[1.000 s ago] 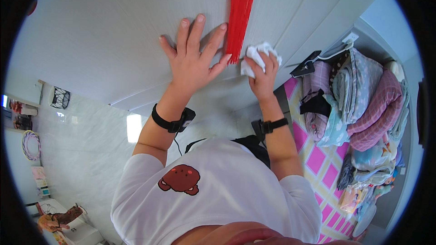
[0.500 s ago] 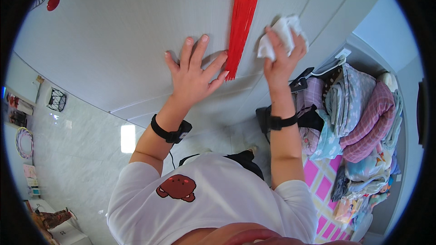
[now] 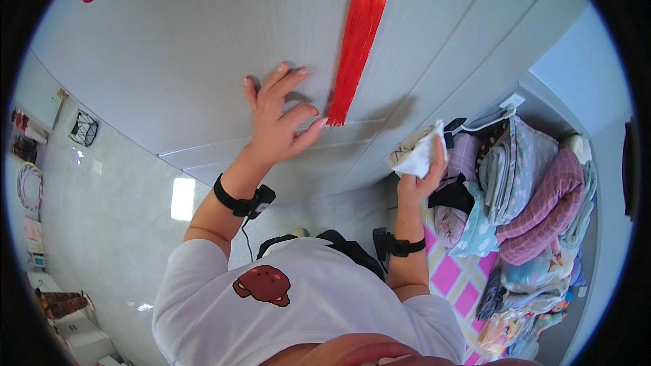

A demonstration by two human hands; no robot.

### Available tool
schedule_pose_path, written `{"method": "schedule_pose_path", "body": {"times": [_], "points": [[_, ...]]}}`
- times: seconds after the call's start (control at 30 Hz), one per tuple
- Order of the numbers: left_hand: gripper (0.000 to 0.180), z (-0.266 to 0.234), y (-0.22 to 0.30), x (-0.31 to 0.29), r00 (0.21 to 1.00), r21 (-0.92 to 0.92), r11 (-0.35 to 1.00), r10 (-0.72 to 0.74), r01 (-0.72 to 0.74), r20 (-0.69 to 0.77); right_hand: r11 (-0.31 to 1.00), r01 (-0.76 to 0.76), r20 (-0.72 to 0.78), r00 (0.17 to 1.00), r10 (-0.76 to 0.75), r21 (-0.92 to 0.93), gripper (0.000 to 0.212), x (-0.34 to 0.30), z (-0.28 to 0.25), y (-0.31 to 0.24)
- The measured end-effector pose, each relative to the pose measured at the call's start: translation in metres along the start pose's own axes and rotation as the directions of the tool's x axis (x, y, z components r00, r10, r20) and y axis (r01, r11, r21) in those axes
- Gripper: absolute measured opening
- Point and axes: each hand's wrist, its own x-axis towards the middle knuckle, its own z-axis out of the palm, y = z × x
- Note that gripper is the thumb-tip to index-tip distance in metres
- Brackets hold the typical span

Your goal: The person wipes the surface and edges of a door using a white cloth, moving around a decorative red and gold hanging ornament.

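Observation:
My right hand (image 3: 428,175) is closed round a crumpled white cloth (image 3: 415,153), low in front of the pale panel (image 3: 203,41) and beside a pile of folded bedding. The cloth looks clear of the panel, with a shadow on the surface above it. My left hand (image 3: 279,116) is at the panel with its fingers spread and holds nothing. Its thumb is next to the lower end of a red tassel (image 3: 356,54) with gold caps, which hangs down the panel. Whether all the left fingertips touch the surface, I cannot tell.
Folded blankets and quilts (image 3: 536,190) are heaped on a pink checked cover (image 3: 453,268) at the right. A wall socket (image 3: 513,100) with a white cable sits above them. A black wire basket (image 3: 83,127) is at the far left by the shiny tiled floor (image 3: 129,230).
My right hand has come down off the panel with the cloth, toward the bedding. My left hand has shifted slightly down, its fingers more bent. The tassel's lower end appears slightly more to the left.

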Motion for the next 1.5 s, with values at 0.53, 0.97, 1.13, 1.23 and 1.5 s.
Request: {"method": "schedule_pose_path", "body": {"times": [0.53, 0.97, 1.13, 1.23, 1.5], "points": [[0.088, -0.055, 0.057, -0.017, 0.81, -0.85, 0.325, -0.557, 0.415, 0.182, 0.7, 0.356, 0.419, 0.604, -0.678, 0.619, 0.051, 0.074, 0.038, -0.108], [0.074, -0.093, 0.015, 0.018, 0.898, -0.031, 0.945, -0.318, 0.324, -0.305, 0.258, 0.034, 0.139, 0.771, -0.622, 0.966, 0.032, 0.156, -0.043, -0.126], [0.072, -0.088, 0.002, 0.031, 0.933, 0.098, 0.956, -0.243, 0.276, -0.265, 0.197, 0.058, 0.058, 0.842, -0.537, 0.979, 0.032, 0.166, -0.027, -0.124], [0.072, -0.081, -0.008, 0.036, 0.938, 0.147, 0.951, -0.228, 0.271, -0.26, 0.142, 0.094, -0.014, 0.876, -0.482, 0.985, 0.031, 0.163, -0.019, -0.117], [0.071, -0.056, -0.015, 0.044, 0.947, 0.221, 0.945, -0.181, 0.242, -0.266, 0.137, 0.17, -0.102, 0.908, -0.406, 0.976, 0.03, 0.159, -0.013, -0.096]]}}
